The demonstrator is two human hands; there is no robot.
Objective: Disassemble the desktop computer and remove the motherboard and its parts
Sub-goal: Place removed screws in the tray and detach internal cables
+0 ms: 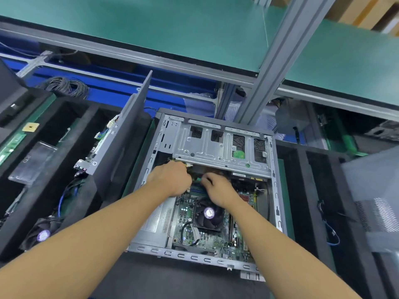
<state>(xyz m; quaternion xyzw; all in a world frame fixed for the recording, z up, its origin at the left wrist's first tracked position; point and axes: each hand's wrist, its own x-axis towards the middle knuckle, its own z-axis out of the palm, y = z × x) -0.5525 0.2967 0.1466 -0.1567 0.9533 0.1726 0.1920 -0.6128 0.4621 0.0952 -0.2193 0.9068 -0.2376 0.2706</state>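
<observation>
Case (194, 256) open on bench (183, 281) | motherboard (194, 231) flat inside, fan (209, 213) mid-board | my hands crowd beneath drive cage (216, 145) edge, little room | left hand (170, 178) curled, right hand (218, 188) fingers bent onto board; whether either grips anything: cannot tell

Grey, green and a little purple
Grey case (207, 145), green motherboard (185, 231), black fan (199, 222) with purple sticker (209, 213), teal shelf mat (151, 29).
</observation>
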